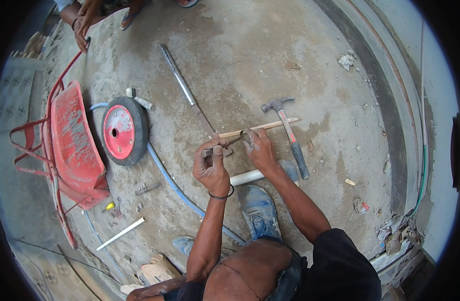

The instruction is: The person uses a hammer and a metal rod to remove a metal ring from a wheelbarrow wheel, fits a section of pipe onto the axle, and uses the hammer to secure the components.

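Observation:
My left hand (211, 168) grips a small dark metal piece (230, 142) between bent fingers and raised thumb. My right hand (259, 150) has its fingers closed on the other end of that piece, at a rounded part; its exact shape is partly hidden. Just beyond my hands lie a thin wooden stick (285, 122) and a long metal bar (177, 75) with a shiny upper part. A hammer (291, 135) with a red and black handle lies right of my right hand, across the stick. A white pipe (245, 177) lies below my hands, near my shoe (257, 215).
A red wheelbarrow (77, 140) lies tipped at the left, beside a loose wheel (123, 130) and blue hose (164, 175). A co-worker's hand (82, 35) is at its handle. A yellow-handled tool (110, 206) and white rod (120, 234) lie lower left. A concrete ledge (400, 125) curves along the right.

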### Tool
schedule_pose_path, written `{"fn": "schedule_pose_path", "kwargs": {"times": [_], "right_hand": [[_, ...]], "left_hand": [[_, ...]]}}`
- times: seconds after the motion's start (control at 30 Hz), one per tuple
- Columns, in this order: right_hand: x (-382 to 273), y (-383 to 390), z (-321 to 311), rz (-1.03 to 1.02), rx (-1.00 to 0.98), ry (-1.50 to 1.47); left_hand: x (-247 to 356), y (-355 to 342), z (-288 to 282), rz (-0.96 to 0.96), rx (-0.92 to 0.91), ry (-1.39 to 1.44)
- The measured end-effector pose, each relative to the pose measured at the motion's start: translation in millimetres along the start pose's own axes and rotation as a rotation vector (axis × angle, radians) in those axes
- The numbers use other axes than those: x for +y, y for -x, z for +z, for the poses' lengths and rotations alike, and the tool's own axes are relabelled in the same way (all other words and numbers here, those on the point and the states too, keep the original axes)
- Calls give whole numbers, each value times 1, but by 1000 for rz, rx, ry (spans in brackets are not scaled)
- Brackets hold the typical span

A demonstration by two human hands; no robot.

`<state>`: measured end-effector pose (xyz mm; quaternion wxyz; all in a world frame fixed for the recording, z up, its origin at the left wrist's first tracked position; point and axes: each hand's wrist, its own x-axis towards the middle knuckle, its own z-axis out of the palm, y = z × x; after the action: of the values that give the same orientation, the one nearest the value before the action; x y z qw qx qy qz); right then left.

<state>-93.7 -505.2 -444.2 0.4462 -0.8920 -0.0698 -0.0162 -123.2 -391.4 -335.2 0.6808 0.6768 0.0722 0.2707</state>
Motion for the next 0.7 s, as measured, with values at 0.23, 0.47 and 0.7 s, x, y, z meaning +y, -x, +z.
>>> {"fn": "schedule_pose_path", "kwargs": {"times": [0.23,0.47,0.7], "right_hand": [[-10,14,2,-20,-236,-114],[-19,26,30,-116,-160,-188],[-37,23,28,-15,-161,-192]], "left_hand": [[30,13,-36,-6,253,-30],[30,19,-61,17,294,-74],[23,16,-59,22,277,7]]}}
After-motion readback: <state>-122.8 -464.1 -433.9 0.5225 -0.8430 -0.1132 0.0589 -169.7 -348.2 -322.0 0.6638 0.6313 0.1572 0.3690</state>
